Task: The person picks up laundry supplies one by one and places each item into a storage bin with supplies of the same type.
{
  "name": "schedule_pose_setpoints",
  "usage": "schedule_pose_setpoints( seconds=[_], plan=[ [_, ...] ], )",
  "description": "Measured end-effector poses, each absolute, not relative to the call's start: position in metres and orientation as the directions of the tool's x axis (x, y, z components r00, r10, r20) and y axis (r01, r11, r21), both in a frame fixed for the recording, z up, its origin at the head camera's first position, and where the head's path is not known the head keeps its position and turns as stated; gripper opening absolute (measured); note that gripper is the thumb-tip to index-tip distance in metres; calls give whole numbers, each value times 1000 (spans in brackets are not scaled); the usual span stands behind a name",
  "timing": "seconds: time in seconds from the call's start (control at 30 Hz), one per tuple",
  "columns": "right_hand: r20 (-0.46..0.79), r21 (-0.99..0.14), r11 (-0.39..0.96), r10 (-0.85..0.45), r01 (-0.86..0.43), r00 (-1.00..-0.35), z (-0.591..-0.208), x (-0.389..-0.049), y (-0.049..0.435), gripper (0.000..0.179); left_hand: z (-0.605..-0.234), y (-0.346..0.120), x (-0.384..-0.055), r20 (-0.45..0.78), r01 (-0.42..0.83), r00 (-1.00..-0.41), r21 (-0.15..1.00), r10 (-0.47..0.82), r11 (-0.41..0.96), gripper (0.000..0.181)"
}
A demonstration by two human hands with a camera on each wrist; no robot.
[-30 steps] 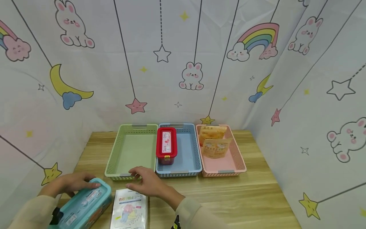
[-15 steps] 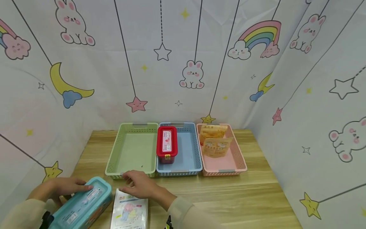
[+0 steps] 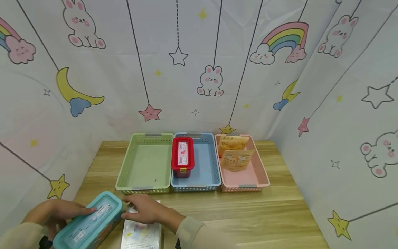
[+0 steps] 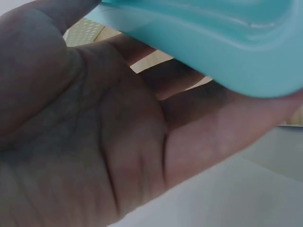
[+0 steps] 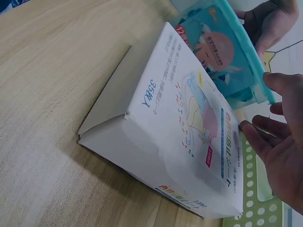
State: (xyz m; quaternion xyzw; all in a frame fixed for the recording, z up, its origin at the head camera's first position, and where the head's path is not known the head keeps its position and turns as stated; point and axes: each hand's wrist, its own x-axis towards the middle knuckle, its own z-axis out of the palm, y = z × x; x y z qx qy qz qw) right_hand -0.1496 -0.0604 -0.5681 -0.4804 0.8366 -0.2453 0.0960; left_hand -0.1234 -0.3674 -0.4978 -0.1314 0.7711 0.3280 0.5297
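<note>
A teal lidded plastic container (image 3: pixel 91 221), with printed labels on its lid, lies slanted at the front left. My left hand (image 3: pixel 59 211) grips its left side, thumb on the lid; in the left wrist view the fingers (image 4: pixel 208 137) reach under its rim. My right hand (image 3: pixel 146 209) hovers over the far end of a white cardboard box (image 3: pixel 141 238) of colour-catcher sheets, fingers loosely bent. In the right wrist view its thumb is right at the container's lid edge (image 5: pixel 253 59), and its other fingertips are by the box's far edge.
A green basket (image 3: pixel 119 173), a blue basket (image 3: pixel 219 176) and a pink basket (image 3: pixel 264 174) stand side by side at the back. The blue one holds a red lidded container (image 3: pixel 182 155), the pink one two tan pouches (image 3: pixel 237 160). Printed white curtains (image 3: pixel 199 41) surround the wooden table (image 3: pixel 248 221).
My right hand has moved left and nearer, from the green basket's front edge to the teal container's corner. My left hand has slid back a little along the container.
</note>
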Motion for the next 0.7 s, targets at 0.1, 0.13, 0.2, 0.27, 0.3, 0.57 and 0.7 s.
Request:
schedule_pose_setpoints(
  seconds=[0.1,0.13,0.2,0.27,0.3,0.57,0.7],
  plan=[
    [71,-542,404,-851,-736,-520,-566,-148,-62,55,-502,-369,-124,-905,-578,-392,384,168,720,89],
    [71,-563,395,-852,-726,-519,-565,-148,-62,55,-504,-369,-124,-908,-597,-382,383,170,705,90],
    [67,-610,374,-854,-698,-516,-565,-146,-63,56,-506,-369,-124,-916,-631,-360,380,179,676,92],
    [60,-648,359,-855,-672,-515,-565,-145,-64,57,-509,-369,-124,-924,-665,-336,371,184,648,95],
    [56,-659,357,-855,-662,-516,-565,-144,-64,58,-509,-369,-123,-928,-681,-325,363,182,636,96],
    [18,-696,368,-850,-617,-527,-564,-139,-65,60,-514,-371,-117,-942,-714,-275,335,194,615,89],
    [10,-697,373,-849,-613,-529,-562,-138,-65,60,-513,-370,-117,-944,-715,-268,328,191,618,91]
  ],
)
